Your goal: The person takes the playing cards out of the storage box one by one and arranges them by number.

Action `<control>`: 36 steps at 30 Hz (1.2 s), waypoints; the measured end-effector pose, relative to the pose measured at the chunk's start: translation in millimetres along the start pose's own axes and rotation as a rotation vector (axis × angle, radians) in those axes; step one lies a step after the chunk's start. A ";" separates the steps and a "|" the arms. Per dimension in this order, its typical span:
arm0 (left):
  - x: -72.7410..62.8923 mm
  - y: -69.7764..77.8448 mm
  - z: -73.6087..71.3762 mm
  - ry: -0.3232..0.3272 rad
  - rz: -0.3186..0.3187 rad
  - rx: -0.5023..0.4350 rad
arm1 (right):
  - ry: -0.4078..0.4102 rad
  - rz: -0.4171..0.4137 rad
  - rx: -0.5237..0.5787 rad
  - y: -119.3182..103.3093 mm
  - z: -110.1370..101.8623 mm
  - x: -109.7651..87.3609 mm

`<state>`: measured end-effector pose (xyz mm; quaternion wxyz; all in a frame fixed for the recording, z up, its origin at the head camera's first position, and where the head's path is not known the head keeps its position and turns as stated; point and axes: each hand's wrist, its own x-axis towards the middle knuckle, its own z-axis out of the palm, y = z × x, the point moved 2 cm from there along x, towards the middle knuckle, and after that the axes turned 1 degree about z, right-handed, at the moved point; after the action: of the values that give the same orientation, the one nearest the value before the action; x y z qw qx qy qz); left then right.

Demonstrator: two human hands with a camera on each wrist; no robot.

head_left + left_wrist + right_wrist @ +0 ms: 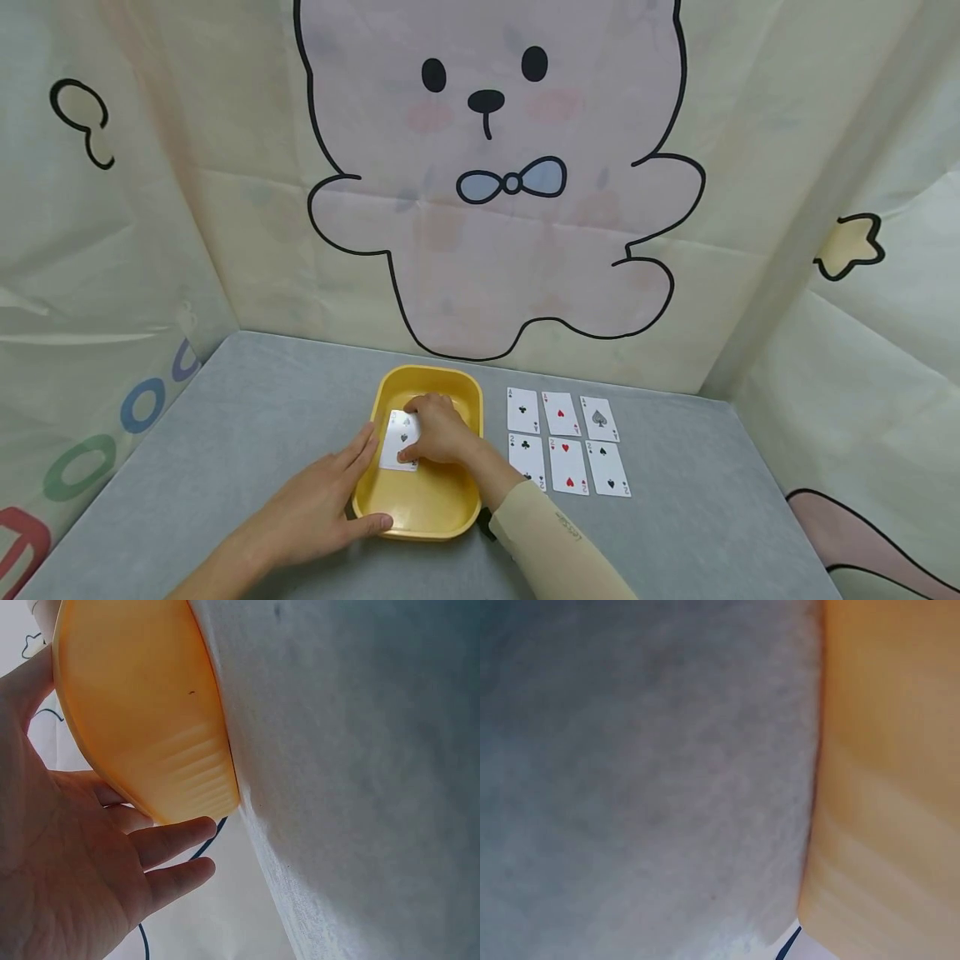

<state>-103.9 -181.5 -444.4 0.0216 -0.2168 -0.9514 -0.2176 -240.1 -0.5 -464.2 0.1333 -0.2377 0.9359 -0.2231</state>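
Observation:
My right hand (444, 429) reaches into a yellow plastic basin (420, 510) and pinches a white playing card (393, 446) with dark spade pips, thumb near its lower edge and fingers at its upper corner. Part of the card is hidden behind that hand. Along the basin's left rim lie the extended fingers of my left hand (318, 504), its thumb at the near left corner. In the left wrist view the left hand (67, 870) shows spread fingers against the outer wall of the basin (142, 712). The right wrist view catches only the basin's side (892, 772) and the table.
Right of the basin, two rows of three cards lie face up on the grey table (697, 500). Farther back are the ace of clubs (522, 410), ace of hearts (561, 414) and ace of spades (599, 418); nearer are the matching twos. A printed cloth wall (487, 283) stands behind.

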 end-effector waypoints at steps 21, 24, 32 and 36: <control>0.9 -0.8 -2.0 -0.036 -0.030 -0.025 | -0.043 0.016 0.182 2.0 0.2 1.5; 0.5 -0.7 -1.7 -0.030 -0.023 -0.020 | -0.051 0.017 0.232 2.1 -0.8 1.5; -0.7 -1.2 0.4 -0.005 -0.012 -0.008 | -0.122 -0.019 0.212 0.9 -1.2 -2.1; -0.4 -1.5 0.8 -0.004 -0.013 -0.011 | -0.148 -0.011 0.145 -0.8 -0.2 -4.9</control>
<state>-104.1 -182.5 -445.7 0.0173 -0.2113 -0.9516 -0.2227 -235.7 1.4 -462.9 0.2179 -0.2482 0.9036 -0.2727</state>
